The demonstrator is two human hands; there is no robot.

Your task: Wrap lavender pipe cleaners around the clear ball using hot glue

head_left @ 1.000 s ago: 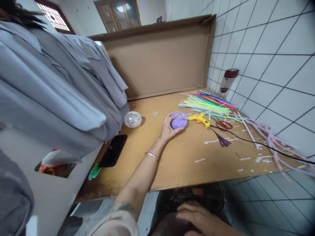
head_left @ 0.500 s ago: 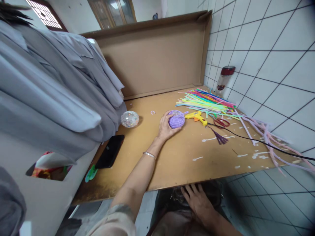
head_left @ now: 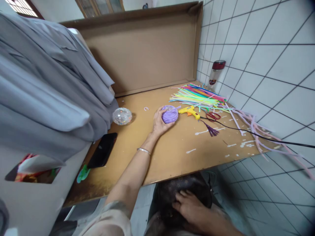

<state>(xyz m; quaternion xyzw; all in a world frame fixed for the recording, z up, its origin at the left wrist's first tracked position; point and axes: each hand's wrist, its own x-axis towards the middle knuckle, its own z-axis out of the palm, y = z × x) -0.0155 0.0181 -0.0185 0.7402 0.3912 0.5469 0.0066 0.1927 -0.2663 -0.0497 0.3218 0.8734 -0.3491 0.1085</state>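
My left hand (head_left: 159, 123) is wrapped round the left side of a ball wound with purple pipe cleaner (head_left: 170, 115), which rests on the table. A loose purple end sticks out across its top, where a clear part shows. Just right of the ball lies a yellow hot glue gun (head_left: 192, 112), its nozzle close to the winding. Below the table edge, my right hand (head_left: 189, 205) lies on a dark brown bag (head_left: 177, 185) in my lap, fingers apart and slightly bent. A clear ball (head_left: 122, 116) with coloured bits sits to the left.
Colourful pipe cleaners (head_left: 197, 97) lie at the back right, near red-handled scissors (head_left: 213, 115) and a purple tassel (head_left: 212, 129). A black cord (head_left: 246, 130) runs off right. A phone (head_left: 102, 150) lies left; a bottle (head_left: 216, 74) stands by the tiled wall.
The view has shifted, so the table scene sits further left and slightly higher. My right hand has moved on the bag, its fingers now more bent. My left hand keeps hold of the purple ball.
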